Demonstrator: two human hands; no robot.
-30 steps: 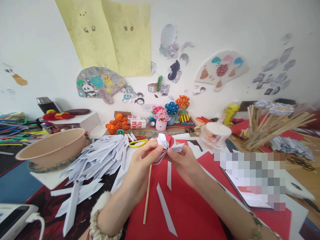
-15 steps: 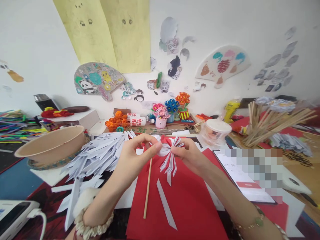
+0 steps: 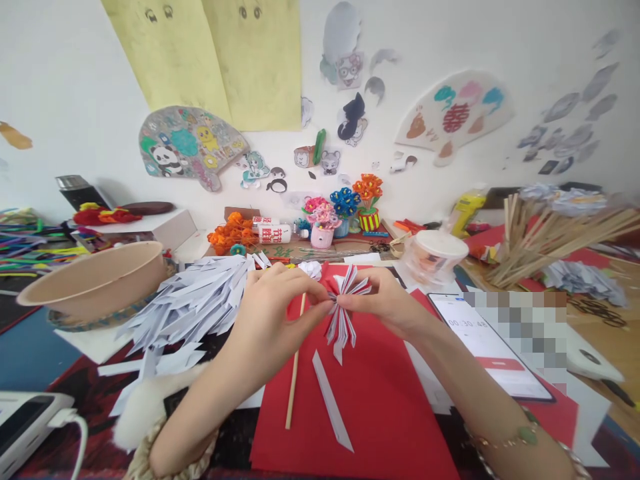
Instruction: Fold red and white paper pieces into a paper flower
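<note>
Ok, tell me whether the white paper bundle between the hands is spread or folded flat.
Spread. Left hand and right hand pinch the paper bundle at its middle; strips splay above and below.

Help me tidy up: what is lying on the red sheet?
A wooden stick and one white paper strip lie on the red sheet. The left hand and right hand pinch a folded strip bundle above it, hiding the part beneath.

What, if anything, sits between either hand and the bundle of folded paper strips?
Nothing visible does. The left hand and the right hand both pinch the bundle of folded paper strips at its middle, fingers directly on the paper, above the red sheet.
</note>
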